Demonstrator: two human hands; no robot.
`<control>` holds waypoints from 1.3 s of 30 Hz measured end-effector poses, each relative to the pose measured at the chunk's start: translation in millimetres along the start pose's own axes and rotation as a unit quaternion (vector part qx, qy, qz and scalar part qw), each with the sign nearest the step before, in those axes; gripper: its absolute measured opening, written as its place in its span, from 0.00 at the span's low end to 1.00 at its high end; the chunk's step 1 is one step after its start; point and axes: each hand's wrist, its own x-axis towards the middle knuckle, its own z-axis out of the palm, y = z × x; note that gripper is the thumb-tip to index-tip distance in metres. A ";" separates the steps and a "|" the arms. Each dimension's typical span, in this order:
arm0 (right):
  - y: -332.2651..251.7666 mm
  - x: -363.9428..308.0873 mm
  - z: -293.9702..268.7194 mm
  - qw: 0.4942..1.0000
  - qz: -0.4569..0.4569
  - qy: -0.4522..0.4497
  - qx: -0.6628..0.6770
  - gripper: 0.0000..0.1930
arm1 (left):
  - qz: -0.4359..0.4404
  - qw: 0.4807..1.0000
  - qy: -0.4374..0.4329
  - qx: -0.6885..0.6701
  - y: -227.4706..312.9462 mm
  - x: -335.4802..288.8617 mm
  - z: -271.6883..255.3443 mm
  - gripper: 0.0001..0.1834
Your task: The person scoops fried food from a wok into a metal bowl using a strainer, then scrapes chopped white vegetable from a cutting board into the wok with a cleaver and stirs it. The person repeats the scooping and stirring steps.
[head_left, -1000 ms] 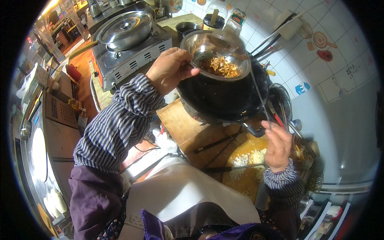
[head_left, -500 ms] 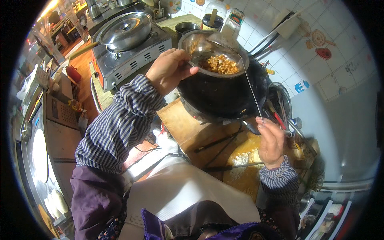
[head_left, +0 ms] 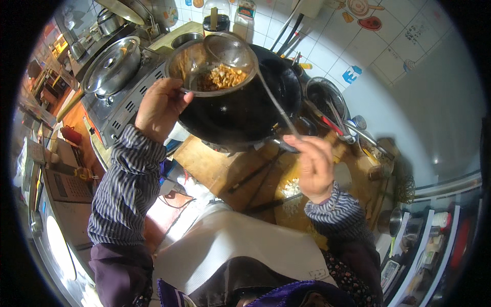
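My left hand [head_left: 158,108] is closed on the near left rim of a metal bowl [head_left: 180,64], thumb over the edge. The bowl is held tilted above a black wok [head_left: 238,116]. Inside it lies a heap of small golden-brown chopped food pieces [head_left: 225,77]. My right hand [head_left: 313,166] grips the handle of a metal ladle [head_left: 230,50]. The ladle's round head sits over the bowl's far right rim, above the food; whether it touches the rim I cannot tell. A dark wok handle [head_left: 284,146] pokes out just beyond my right fingers.
On the left stove [head_left: 125,107] stands a lidded steel pan [head_left: 113,66]. A wire basket of utensils [head_left: 327,100] is right of the wok. White chopped bits [head_left: 291,188] lie on the wooden board [head_left: 204,158]. Jars [head_left: 217,15] stand along the tiled wall.
The view has swung right, so most things sit further left. The ladle's head now shows its round hollow more fully over the bowl. Both grips stay the same.
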 end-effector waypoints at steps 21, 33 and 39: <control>88.3 -74.9 -48.5 0.710 0.457 0.486 0.225 0.16 | 0.113 0.993 0.005 0.030 0.8 -13.7 -18.4 0.03; 85.6 -72.3 -62.9 0.758 0.403 0.473 0.196 0.15 | 0.114 0.992 0.046 0.003 13.6 -22.3 -15.8 0.01; 59.2 -23.1 -74.6 0.899 0.298 0.275 0.165 0.12 | 0.123 0.992 0.035 0.003 15.2 -20.0 -18.8 0.02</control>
